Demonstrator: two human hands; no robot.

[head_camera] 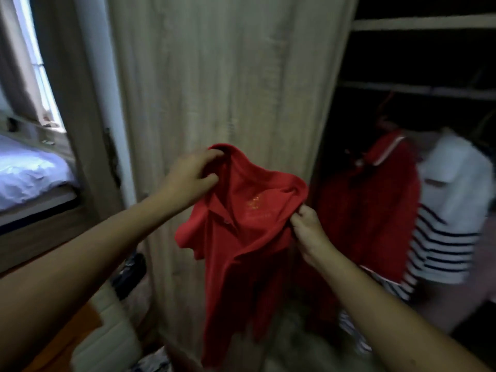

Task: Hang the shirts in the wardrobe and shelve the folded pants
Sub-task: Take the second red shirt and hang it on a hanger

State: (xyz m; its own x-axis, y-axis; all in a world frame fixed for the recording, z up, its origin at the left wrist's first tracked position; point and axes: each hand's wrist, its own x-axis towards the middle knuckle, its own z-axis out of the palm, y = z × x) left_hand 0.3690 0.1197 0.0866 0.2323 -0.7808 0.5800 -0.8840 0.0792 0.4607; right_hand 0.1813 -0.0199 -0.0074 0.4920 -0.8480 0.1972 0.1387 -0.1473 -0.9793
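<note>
Bed (29, 173) lies at the far left, beside the closed wardrobe door (228, 76). Before that door the left hand (188, 181) grips the red shirt (241, 232) at its collar, and the right hand (308, 232) pinches the shoulder. The shirt hangs down between them, long axis vertical. The open wardrobe (418, 89), with hung shirts (402, 205), is at the right, nearer the right hand.
</note>
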